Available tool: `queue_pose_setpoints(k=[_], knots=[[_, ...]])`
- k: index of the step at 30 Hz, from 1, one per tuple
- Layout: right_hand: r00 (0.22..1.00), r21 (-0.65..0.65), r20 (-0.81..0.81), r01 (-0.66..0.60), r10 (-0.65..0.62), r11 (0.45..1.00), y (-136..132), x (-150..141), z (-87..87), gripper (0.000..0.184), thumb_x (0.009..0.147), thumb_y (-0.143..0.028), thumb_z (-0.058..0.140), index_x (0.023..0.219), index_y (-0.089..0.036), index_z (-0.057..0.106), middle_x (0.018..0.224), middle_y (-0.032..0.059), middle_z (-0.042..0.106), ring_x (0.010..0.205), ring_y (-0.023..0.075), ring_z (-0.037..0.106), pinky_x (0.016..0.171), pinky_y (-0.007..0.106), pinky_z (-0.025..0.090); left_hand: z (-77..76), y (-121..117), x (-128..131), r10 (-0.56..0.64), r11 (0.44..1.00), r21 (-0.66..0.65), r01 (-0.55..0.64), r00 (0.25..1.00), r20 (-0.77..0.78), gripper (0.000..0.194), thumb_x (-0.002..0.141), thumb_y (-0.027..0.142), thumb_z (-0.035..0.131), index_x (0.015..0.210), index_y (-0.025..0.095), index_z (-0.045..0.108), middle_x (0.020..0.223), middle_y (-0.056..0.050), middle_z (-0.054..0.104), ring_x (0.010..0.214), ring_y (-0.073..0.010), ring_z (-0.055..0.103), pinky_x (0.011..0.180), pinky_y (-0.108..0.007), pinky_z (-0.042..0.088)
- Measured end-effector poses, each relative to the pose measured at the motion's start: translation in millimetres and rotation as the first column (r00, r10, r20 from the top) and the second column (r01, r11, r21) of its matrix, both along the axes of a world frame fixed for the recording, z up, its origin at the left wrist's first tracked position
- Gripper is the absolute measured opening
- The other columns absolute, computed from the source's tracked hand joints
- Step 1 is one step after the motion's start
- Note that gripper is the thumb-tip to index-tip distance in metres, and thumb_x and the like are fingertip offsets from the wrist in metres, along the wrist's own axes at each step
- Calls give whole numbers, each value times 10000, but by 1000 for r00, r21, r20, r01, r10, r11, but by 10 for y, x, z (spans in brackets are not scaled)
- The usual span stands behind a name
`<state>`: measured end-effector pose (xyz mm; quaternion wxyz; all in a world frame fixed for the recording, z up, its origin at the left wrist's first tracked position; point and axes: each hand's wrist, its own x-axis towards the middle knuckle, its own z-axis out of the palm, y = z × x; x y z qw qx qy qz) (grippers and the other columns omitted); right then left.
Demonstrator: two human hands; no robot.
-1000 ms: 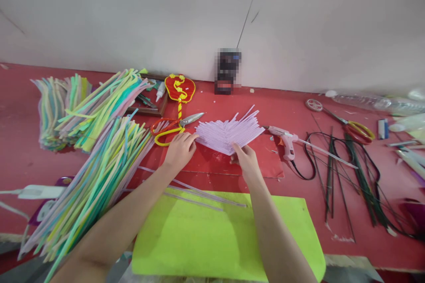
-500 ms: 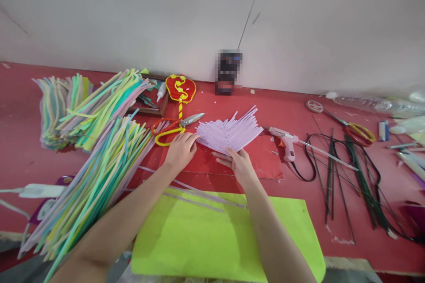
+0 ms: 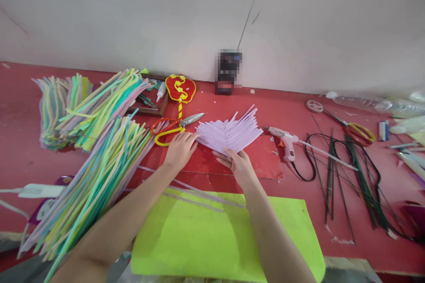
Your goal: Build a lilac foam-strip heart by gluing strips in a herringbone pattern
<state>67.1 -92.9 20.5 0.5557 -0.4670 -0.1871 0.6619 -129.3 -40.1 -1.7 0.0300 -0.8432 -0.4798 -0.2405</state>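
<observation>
A lilac piece made of pipe cleaners (image 3: pixel 229 135), laid in a V-shaped pattern with uneven upper ends, is held between both hands over a red board. My left hand (image 3: pixel 181 150) is closed at its left edge, with the fingertips partly hidden. At the lower point, my right hand (image 3: pixel 241 167) pinches the piece, thumb on top and fingers underneath. Scissors with red and yellow handles (image 3: pixel 162 138) lie open just beyond my left hand. A pink glue gun (image 3: pixel 288 142) rests to the right of the piece. Loose lilac pipe cleaners (image 3: pixel 206 196) lie below the hands.
Bundles of multicoloured pipe cleaners (image 3: pixel 99 177) cover the left. A red and yellow fan-shaped ornament (image 3: pixel 181 88) lies behind the scissors. On the right are dark green stems (image 3: pixel 360 177), a second pair of scissors (image 3: pixel 358 132) and a black cable. A lime-green sheet (image 3: pixel 226 239) lies in front.
My right hand has shifted slightly left along the lower edge to the point, its fingers now reaching under the piece. My left hand has barely moved.
</observation>
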Motion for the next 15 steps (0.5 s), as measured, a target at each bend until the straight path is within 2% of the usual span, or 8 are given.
queue_pose_setpoints(k=[15], knots=[[999, -39, -23, 37, -38, 999, 0, -4, 15, 283, 694, -194, 706, 943, -186, 572, 957, 50, 720, 789, 247, 720, 622, 320, 619, -1, 9, 8, -3, 1000, 8, 3, 1000, -18, 218, 876, 135, 501, 1066, 170, 602, 936, -71, 663, 895, -231, 617, 850, -382, 483]])
